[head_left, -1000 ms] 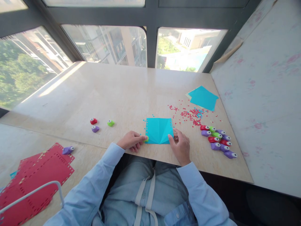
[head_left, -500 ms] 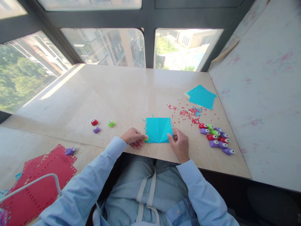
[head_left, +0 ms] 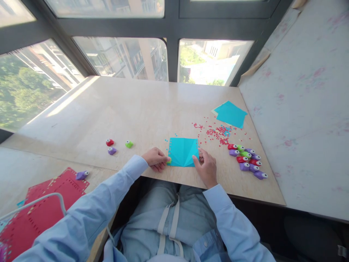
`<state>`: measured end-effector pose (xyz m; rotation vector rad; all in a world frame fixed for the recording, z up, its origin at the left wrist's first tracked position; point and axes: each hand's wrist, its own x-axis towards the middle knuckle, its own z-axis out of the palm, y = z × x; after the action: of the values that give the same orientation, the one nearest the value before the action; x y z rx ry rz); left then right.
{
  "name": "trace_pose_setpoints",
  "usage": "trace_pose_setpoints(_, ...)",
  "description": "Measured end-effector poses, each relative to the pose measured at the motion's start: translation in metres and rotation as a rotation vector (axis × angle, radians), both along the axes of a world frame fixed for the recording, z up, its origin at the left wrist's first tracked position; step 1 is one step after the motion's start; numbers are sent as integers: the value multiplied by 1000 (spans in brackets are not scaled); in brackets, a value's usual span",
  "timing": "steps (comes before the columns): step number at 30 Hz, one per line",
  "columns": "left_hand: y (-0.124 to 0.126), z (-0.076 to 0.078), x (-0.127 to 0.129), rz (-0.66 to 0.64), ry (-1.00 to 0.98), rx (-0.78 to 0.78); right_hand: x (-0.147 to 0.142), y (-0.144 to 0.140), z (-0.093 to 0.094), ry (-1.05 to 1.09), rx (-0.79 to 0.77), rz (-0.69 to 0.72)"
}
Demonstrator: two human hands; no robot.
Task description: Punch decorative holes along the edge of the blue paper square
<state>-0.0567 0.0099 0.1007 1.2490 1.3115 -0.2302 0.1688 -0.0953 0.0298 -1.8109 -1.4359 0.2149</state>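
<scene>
A creased blue paper square [head_left: 183,151] lies near the front edge of the wooden table [head_left: 141,109], with a row of punched holes along its left side. My left hand [head_left: 156,159] is closed on a small green punch [head_left: 169,160] at the paper's lower left corner. My right hand [head_left: 205,166] rests at the paper's right edge, thumb on the sheet and fingers curled.
Several red, green and purple punches [head_left: 247,160] cluster to the right, with red confetti [head_left: 218,131] and a blue paper stack [head_left: 230,114] behind them. Three punches [head_left: 118,145] sit at left. Red punched sheets [head_left: 40,211] and a purple punch [head_left: 81,175] lie on the lower surface.
Both hands and the paper keep their hold and place; only the camera view has shifted slightly.
</scene>
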Motion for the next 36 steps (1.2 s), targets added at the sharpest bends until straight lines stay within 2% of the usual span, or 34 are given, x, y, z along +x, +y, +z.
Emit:
trace_pose_setpoints(10,12,10,27,-221,248,7,1,0,0,17,-6,6)
trace_pose_setpoints(22,20,-2,41,-344,365,71,1,0,-1,45,-8,13)
trace_pose_setpoints(26,19,-4,39,-290,405,74,1,-1,-1,61,10,21)
trace_pose_setpoints(31,16,-9,32,-212,256,62,1,-2,-2,85,16,24)
trace_pose_setpoints(36,8,7,32,-136,354,42,3,-2,-3,112,14,34)
